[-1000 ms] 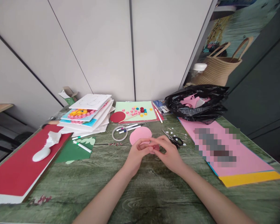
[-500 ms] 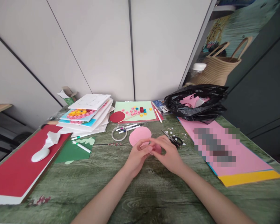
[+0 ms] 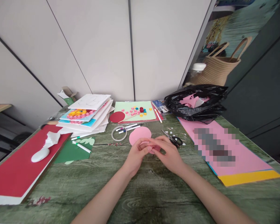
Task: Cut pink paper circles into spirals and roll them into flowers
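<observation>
Both hands meet at the middle of the table, fingertips together. My left hand point(image 3: 138, 154) pinches the left side of a small piece of pink paper point(image 3: 156, 149), largely hidden by the fingers. On its other side, my right hand point(image 3: 169, 154) grips the same piece between thumb and fingers. Just behind my left hand lies a flat pink paper circle point(image 3: 140, 134). Black-handled scissors point(image 3: 177, 141) rest right of my right hand, among small white scraps point(image 3: 173, 134). A roll of tape point(image 3: 119, 133) lies left of the circle, beside several markers point(image 3: 130, 127).
A pale green sheet point(image 3: 121, 107) bears small coloured rolls at the back. Stacked white boards point(image 3: 90, 101) and red card point(image 3: 16, 161) are left, with green paper point(image 3: 72, 151). At right are a black plastic bag point(image 3: 193, 113), pink sheets point(image 3: 245, 161) and a woven basket point(image 3: 221, 70).
The fingers have shifted slightly around the small pink piece, and less of it shows between the hands. The objects on the table have not moved.
</observation>
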The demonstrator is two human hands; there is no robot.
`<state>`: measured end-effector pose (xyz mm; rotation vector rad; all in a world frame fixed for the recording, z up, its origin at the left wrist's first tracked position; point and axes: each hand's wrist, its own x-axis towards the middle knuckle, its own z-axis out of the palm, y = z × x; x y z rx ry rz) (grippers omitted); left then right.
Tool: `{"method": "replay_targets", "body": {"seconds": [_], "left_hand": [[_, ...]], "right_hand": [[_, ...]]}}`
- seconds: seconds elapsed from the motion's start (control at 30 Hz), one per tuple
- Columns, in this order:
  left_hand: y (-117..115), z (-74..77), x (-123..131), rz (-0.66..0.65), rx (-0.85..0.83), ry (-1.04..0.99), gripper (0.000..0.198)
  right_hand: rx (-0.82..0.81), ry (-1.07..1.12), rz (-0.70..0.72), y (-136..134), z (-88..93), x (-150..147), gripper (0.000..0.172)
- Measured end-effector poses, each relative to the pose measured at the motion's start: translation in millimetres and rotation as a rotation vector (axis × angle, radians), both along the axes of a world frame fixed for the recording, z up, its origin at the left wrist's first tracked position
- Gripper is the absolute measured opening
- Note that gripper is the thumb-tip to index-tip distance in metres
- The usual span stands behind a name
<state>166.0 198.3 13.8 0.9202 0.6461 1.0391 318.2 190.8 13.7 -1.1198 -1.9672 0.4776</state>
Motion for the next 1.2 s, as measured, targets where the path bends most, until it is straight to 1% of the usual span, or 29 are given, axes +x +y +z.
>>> {"method": "replay_targets", "body": {"seconds": [0.17,0.3,0.5,0.73,0.93,1.07,1.2], "left_hand": [[2,-2.0,-1,-0.016,0.013,0.002,0.026],[3,-3.1,-2,0.013,0.042,0.027,0.025],[2,3.3,-3,0.014,0.077,0.074,0.024],[1,1.8,-3,-0.011,-0.028,-0.025,0.032],[2,-3.9,-5,-0.002,-0.123,-0.096,0.034],[3,-7.9,-4,0.000,-0.144,-0.132,0.034],[3,-9.2,-3,0.029,-0.164,-0.154,0.033]], "right_hand": [[0.025,0.007,-0.021,-1,-0.2,0,0.036],[0.065,-0.003,-0.021,-1,-1.9,0,0.035],[0.091,0.001,-0.024,-1,-3.1,0,0.031],[0.084,-0.029,-0.051,-1,1.5,1,0.034],[0.186,-0.024,-0.068,-1,0.8,1,0.033],[0.269,-0.029,-0.093,-1,-2.7,2,0.032],[0.297,-0.040,-0.105,-1,-3.0,1,0.030]]}}
